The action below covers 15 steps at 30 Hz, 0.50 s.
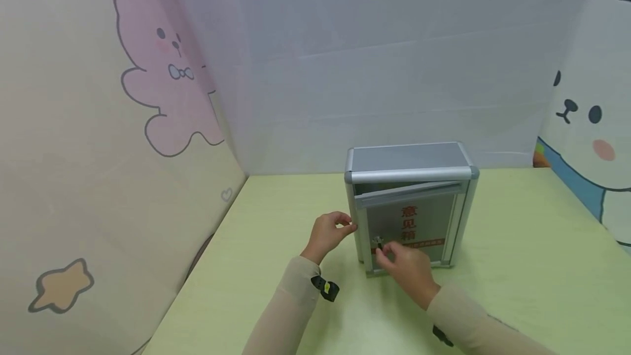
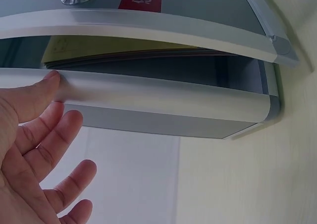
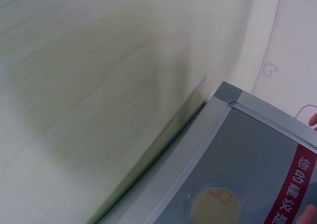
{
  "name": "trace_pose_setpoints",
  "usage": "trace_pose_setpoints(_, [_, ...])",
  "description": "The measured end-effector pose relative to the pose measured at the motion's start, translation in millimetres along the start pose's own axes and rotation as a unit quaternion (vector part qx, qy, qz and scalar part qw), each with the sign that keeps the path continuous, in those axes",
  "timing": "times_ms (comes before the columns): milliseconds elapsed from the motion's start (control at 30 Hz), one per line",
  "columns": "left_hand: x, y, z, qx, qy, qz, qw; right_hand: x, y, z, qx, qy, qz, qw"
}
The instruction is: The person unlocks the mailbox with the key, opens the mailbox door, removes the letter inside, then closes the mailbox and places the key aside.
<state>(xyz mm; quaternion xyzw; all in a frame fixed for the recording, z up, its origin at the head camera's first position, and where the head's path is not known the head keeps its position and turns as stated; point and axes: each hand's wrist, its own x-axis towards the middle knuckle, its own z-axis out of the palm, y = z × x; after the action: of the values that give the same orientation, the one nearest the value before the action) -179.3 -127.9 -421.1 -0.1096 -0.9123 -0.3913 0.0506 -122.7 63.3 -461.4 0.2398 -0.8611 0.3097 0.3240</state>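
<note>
Sheeting (image 1: 89,196) in cream, printed with a pink rabbit (image 1: 162,70) and an orange star (image 1: 64,287), hangs at the far left. Beside it spreads a pale yellow-green table (image 1: 222,267) with faint wood grain, meeting a lavender-grey backdrop (image 1: 370,81) at its rear edge. Next comes the left hand (image 1: 329,234), below a beige sleeve with a black wrist strap (image 1: 325,287). It grasps nothing: its thumb tip rests on the box's left front edge, the other fingers loosely bent and spread.

The rectangular grey box with silver metal edging (image 1: 411,158) stands upright on the table, right of the middle in the head view. Its grey front door with red Chinese characters (image 1: 439,221) is ajar, its left side away from the frame. Through that gap the left wrist view shows a stack of thin yellowish sheets (image 2: 114,48) inside. Toward the door's left side sits a round, shiny metal lock (image 1: 377,240) holding a small dark-headed key (image 1: 380,246), which the right hand (image 1: 411,267) pinches between thumb and forefinger. At the far right, a white cartoon animal with pink cheek (image 1: 581,141) covers the wall.
</note>
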Motion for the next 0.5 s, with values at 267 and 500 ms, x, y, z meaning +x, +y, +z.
trace_pose_setpoints(267, [-0.4,0.3,0.3,0.006,0.002,0.003,1.0,-5.4,4.4,1.9,-0.001,0.026,-0.037,0.999])
trace_pose_setpoints(500, [-0.6,1.6,-1.2,0.002,0.001,0.003,1.0,-8.3,3.3,0.3,0.01,0.019,-0.02,0.9996])
